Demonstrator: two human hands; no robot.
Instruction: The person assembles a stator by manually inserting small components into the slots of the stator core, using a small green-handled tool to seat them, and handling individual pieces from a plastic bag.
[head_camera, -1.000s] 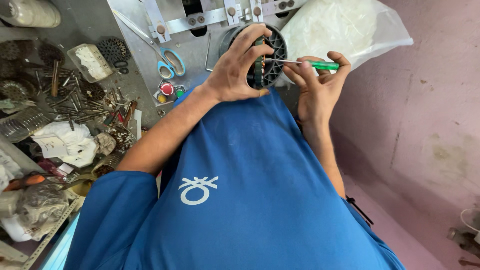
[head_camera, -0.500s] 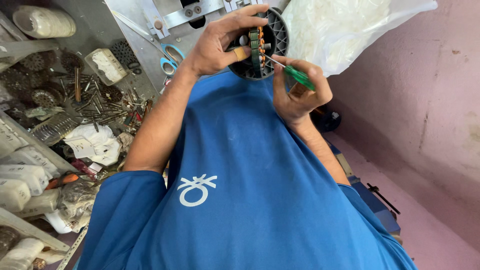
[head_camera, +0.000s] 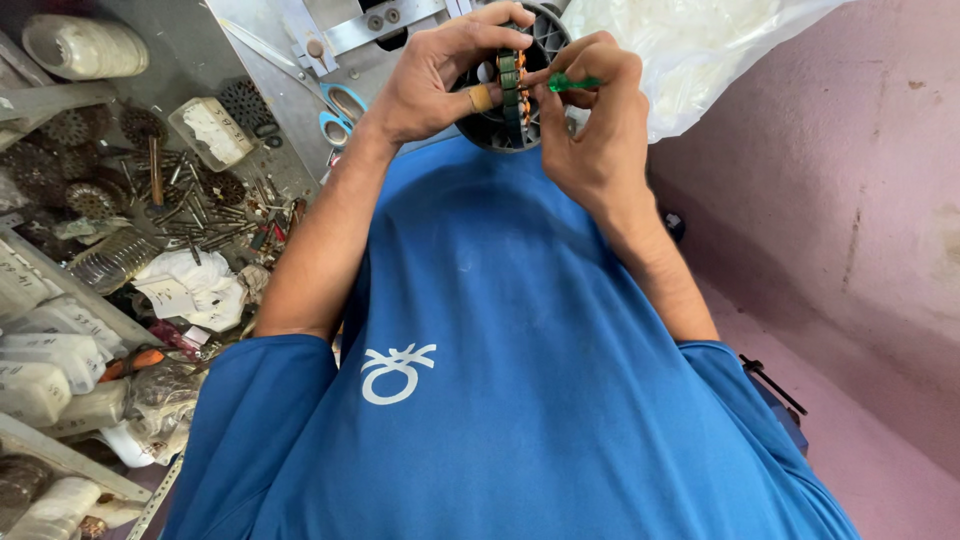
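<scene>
Held up above the blue shirt (head_camera: 520, 380), the left hand (head_camera: 440, 75) grips a round black motor part (head_camera: 520, 95) while the right hand (head_camera: 590, 130) pinches a green tool (head_camera: 572, 82) against it; a slip could jab fingers.

grey bench (head_camera: 190, 60), scissors (head_camera: 338, 112), screws (head_camera: 205, 215), rags (head_camera: 190, 285)

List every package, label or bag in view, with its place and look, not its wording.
Clear plastic bag: top right, crumpled, whitish.
Small box: upper left among metal parts, cream, scuffed.
Paper tags: left, white, crumpled, handwritten.
Bagged parts: lower left shelf, clear wrap over white pieces.
No screens.
</scene>
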